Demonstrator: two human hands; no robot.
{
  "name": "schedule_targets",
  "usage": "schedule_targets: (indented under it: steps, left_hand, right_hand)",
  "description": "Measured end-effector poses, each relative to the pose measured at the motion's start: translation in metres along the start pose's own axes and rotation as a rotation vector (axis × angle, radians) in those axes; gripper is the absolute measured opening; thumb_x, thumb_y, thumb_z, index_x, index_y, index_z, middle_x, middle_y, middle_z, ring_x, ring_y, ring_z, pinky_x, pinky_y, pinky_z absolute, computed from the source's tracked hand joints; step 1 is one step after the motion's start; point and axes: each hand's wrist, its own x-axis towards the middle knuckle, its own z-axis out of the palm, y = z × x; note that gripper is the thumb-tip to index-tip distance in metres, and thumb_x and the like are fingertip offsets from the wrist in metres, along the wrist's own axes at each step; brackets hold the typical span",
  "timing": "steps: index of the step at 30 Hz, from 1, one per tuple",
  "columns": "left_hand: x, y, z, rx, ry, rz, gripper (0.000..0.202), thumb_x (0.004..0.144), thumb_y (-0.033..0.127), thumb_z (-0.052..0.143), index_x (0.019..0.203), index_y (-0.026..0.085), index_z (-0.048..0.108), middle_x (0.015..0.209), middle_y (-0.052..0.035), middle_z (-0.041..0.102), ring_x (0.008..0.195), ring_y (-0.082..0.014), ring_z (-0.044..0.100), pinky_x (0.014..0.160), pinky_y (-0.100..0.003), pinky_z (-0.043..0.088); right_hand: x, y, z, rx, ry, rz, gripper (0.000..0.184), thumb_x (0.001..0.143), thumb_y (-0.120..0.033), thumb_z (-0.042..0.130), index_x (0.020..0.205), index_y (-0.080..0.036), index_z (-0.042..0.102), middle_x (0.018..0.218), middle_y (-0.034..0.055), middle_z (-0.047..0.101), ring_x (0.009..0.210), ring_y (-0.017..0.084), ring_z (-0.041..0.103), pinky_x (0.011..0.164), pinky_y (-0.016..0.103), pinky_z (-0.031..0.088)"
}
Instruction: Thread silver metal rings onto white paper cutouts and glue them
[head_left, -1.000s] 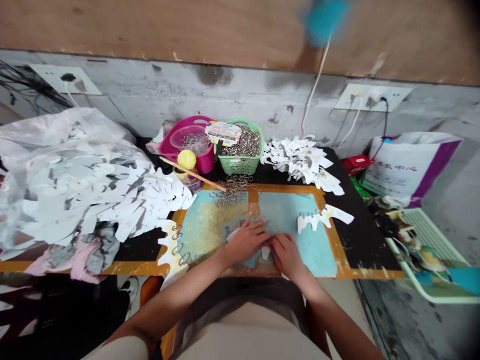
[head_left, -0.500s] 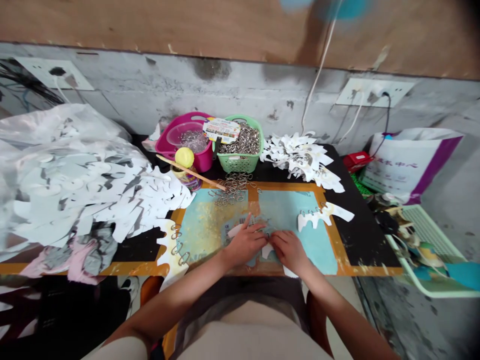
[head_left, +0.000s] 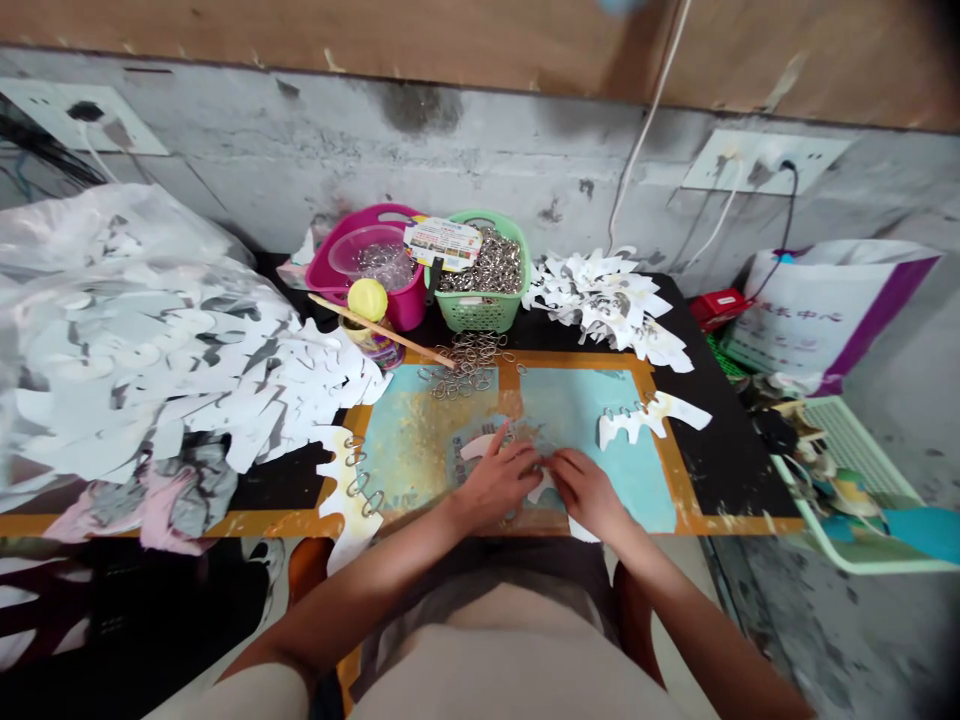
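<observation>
My left hand (head_left: 495,482) and my right hand (head_left: 589,492) meet low on the teal and gold painted board (head_left: 577,415). Their fingers pinch a white paper cut-out (head_left: 544,488) at a small metal ring, and the fingertips hide the join. Another white piece (head_left: 480,446) shows just beyond my left fingers. To the right lies a cut-out threaded with metal rings (head_left: 645,415), and a second ringed cut-out (head_left: 349,495) rests at the board's left edge. A tangle of loose metal rings (head_left: 469,365) sits at the board's far edge.
A green basket of rings (head_left: 480,305) stands beside a pink basket (head_left: 352,270) at the back. Near them are a yellow-capped bottle (head_left: 367,300) and a wooden stick (head_left: 382,335). White cut-outs pile up at left (head_left: 187,350) and back right (head_left: 607,305).
The whole scene sits higher in the picture as my head has tilted. My hands have shifted slightly, with the fingers still together on the white cut-out.
</observation>
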Motion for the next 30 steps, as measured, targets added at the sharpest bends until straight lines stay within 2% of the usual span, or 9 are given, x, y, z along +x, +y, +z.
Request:
schedule_targets:
  steps: [2, 4, 7, 11, 15, 18, 20, 25, 30]
  left_hand:
    - [-0.001, 0.000, 0.001, 0.015, 0.012, 0.025, 0.020, 0.094, 0.015, 0.053, 0.100, 0.022, 0.070, 0.127, -0.0095, 0.063, 0.124, -0.0263, 0.054, 0.120, -0.065, 0.009]
    - [0.000, -0.001, 0.001, -0.015, 0.018, 0.027, 0.021, 0.095, 0.014, 0.052, 0.100, 0.023, 0.070, 0.131, -0.0079, 0.062, 0.128, -0.0255, 0.052, 0.120, -0.065, 0.004]
    - [0.002, -0.004, 0.000, -0.102, 0.010, -0.026, 0.022, 0.096, 0.015, 0.051, 0.097, 0.024, 0.071, 0.120, -0.0036, 0.070, 0.131, -0.0240, 0.051, 0.119, -0.066, -0.005]
    - [0.003, -0.005, -0.001, -0.142, 0.016, -0.100, 0.019, 0.094, 0.018, 0.055, 0.095, 0.026, 0.073, 0.109, -0.0024, 0.075, 0.133, -0.0273, 0.050, 0.115, -0.070, -0.010]
    - [0.002, -0.005, -0.004, -0.125, 0.004, -0.073, 0.021, 0.093, 0.018, 0.056, 0.102, 0.029, 0.072, 0.112, -0.0016, 0.074, 0.132, -0.0305, 0.049, 0.113, -0.073, -0.010]
    - [0.002, -0.005, -0.005, -0.110, 0.009, -0.062, 0.024, 0.094, 0.017, 0.054, 0.103, 0.030, 0.072, 0.113, -0.0011, 0.073, 0.132, -0.0311, 0.049, 0.114, -0.073, -0.007]
    - [0.001, -0.006, -0.005, -0.106, 0.012, -0.060, 0.025, 0.094, 0.017, 0.054, 0.105, 0.030, 0.072, 0.114, -0.0018, 0.073, 0.132, -0.0306, 0.049, 0.115, -0.072, -0.006]
    - [0.000, -0.008, -0.001, -0.106, 0.013, -0.053, 0.025, 0.093, 0.019, 0.056, 0.109, 0.032, 0.071, 0.114, -0.0039, 0.073, 0.132, -0.0295, 0.049, 0.115, -0.072, -0.003]
    - [0.000, -0.007, -0.002, -0.080, 0.032, -0.043, 0.023, 0.095, 0.019, 0.054, 0.105, 0.029, 0.072, 0.113, -0.0037, 0.073, 0.129, -0.0328, 0.050, 0.112, -0.075, -0.004]
  right_hand:
    - [0.004, 0.006, -0.001, -0.088, -0.057, -0.082, 0.025, 0.096, -0.010, 0.046, 0.109, -0.020, 0.064, 0.105, 0.0099, 0.066, 0.093, 0.023, 0.060, 0.078, 0.035, 0.051]
    - [0.006, 0.009, 0.000, -0.156, -0.093, -0.130, 0.022, 0.097, -0.013, 0.046, 0.102, -0.019, 0.066, 0.098, 0.0089, 0.067, 0.086, 0.022, 0.059, 0.074, 0.033, 0.050]
    - [-0.001, 0.007, 0.007, -0.226, -0.073, -0.116, 0.023, 0.097, -0.013, 0.044, 0.096, -0.018, 0.066, 0.089, 0.0091, 0.066, 0.080, 0.022, 0.057, 0.072, 0.034, 0.047]
    - [-0.015, -0.006, 0.014, -0.269, 0.012, -0.027, 0.024, 0.097, -0.011, 0.042, 0.096, -0.016, 0.065, 0.091, 0.0110, 0.065, 0.084, 0.024, 0.059, 0.078, 0.038, 0.046]
    - [-0.017, -0.010, 0.009, -0.106, 0.041, 0.027, 0.020, 0.097, -0.013, 0.045, 0.104, -0.018, 0.063, 0.099, 0.0105, 0.065, 0.092, 0.023, 0.059, 0.083, 0.037, 0.048]
    - [-0.011, -0.005, 0.002, -0.010, 0.030, 0.021, 0.028, 0.094, -0.009, 0.044, 0.114, -0.020, 0.061, 0.109, 0.0104, 0.063, 0.098, 0.023, 0.057, 0.085, 0.037, 0.050]
    - [-0.007, 0.000, 0.000, -0.028, 0.001, -0.015, 0.030, 0.094, -0.008, 0.044, 0.116, -0.021, 0.061, 0.109, 0.0101, 0.063, 0.096, 0.023, 0.057, 0.083, 0.036, 0.051]
    - [-0.003, 0.009, 0.003, -0.153, -0.045, -0.092, 0.024, 0.098, -0.013, 0.043, 0.103, -0.020, 0.066, 0.097, 0.0094, 0.066, 0.085, 0.022, 0.057, 0.074, 0.035, 0.051]
    - [-0.011, 0.008, 0.007, -0.281, -0.058, -0.102, 0.026, 0.099, -0.014, 0.042, 0.106, -0.016, 0.066, 0.096, 0.0122, 0.065, 0.085, 0.024, 0.056, 0.076, 0.037, 0.049]
